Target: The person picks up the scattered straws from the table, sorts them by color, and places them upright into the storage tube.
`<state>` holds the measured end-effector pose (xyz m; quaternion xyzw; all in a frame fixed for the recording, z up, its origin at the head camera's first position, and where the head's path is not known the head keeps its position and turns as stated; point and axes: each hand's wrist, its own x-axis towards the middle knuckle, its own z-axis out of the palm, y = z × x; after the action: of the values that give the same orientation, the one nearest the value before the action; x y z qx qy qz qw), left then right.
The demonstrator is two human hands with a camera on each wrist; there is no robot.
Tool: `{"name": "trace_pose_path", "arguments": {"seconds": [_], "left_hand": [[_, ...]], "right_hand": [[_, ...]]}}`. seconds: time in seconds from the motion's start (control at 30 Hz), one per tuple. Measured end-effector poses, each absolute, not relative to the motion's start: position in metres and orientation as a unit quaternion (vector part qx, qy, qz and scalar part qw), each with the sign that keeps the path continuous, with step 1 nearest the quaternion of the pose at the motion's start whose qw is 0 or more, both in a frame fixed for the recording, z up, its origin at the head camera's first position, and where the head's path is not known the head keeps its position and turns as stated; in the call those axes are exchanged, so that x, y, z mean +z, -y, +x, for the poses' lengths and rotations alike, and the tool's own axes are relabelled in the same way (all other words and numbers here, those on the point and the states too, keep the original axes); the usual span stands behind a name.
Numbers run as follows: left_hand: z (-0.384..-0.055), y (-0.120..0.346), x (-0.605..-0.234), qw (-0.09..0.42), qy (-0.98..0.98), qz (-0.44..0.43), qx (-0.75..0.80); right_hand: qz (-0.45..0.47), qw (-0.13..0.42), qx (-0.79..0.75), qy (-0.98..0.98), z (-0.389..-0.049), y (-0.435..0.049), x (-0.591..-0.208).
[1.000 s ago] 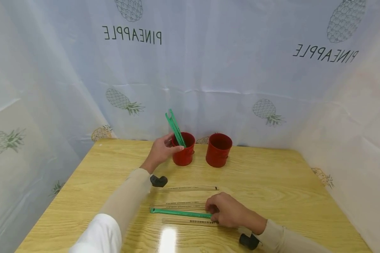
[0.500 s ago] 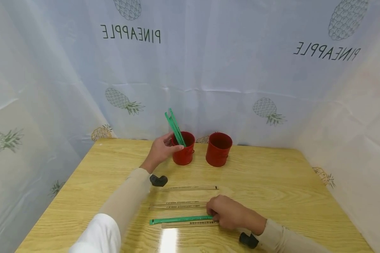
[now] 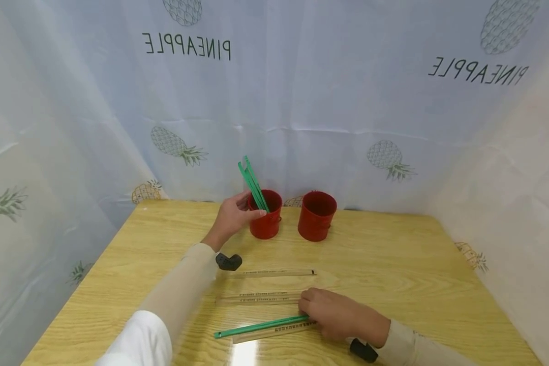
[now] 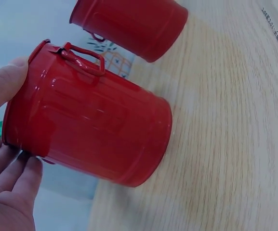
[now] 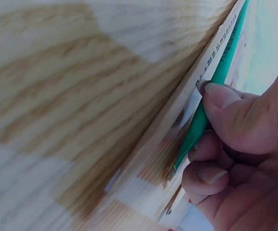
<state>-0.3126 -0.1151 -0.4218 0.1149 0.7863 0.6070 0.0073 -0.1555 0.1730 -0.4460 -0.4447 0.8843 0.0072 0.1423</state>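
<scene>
My left hand (image 3: 232, 217) holds the left red bucket (image 3: 264, 230) by its rim, thumb on the near side and fingers behind. Several green wrapped straws (image 3: 252, 183) lean inside that bucket. In the left wrist view the bucket's wall and wire handle (image 4: 83, 62) show close up. On the table's near part, my right hand (image 3: 336, 312) pinches one end of a green wrapped straw (image 3: 261, 326) between thumb and fingers, seen also in the right wrist view on the green straw (image 5: 196, 126). A tan wrapped straw (image 3: 261, 334) lies right alongside it, its right end hidden by the hand.
A second red bucket (image 3: 315, 226) stands right of the first. Between buckets and right hand, more tan wrapped straws (image 3: 274, 273) lie crosswise on the wooden table (image 3: 393, 274). A pineapple-print curtain (image 3: 302, 91) hangs behind and along the sides.
My right hand has drawn the green straw nearer to me and away from the paired tan ones; its left end now slants down. The nearest tan straw has tilted too. The left hand stays put.
</scene>
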Motion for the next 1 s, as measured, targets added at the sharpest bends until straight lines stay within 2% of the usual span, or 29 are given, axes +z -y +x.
{"name": "trace_pose_path", "arguments": {"seconds": [0.2,0.4,0.73,1.0], "left_hand": [[-0.312,0.115,-0.419,0.008,-0.786,0.116,0.607],[-0.314,0.116,-0.420,0.010,-0.783,0.107,0.612],[-0.316,0.115,-0.419,0.009,-0.786,0.119,0.607],[-0.315,0.114,-0.420,0.009,-0.782,0.131,0.609]], "right_hand": [[-0.446,0.145,-0.009,-0.883,-0.154,-0.180,-0.444],[-0.414,0.174,-0.069,-0.891,-0.158,-0.188,-0.438],[-0.430,0.158,-0.268,-0.848,-0.181,-0.203,-0.428],[-0.384,0.157,-0.417,-0.808,-0.200,-0.197,-0.421]]}}
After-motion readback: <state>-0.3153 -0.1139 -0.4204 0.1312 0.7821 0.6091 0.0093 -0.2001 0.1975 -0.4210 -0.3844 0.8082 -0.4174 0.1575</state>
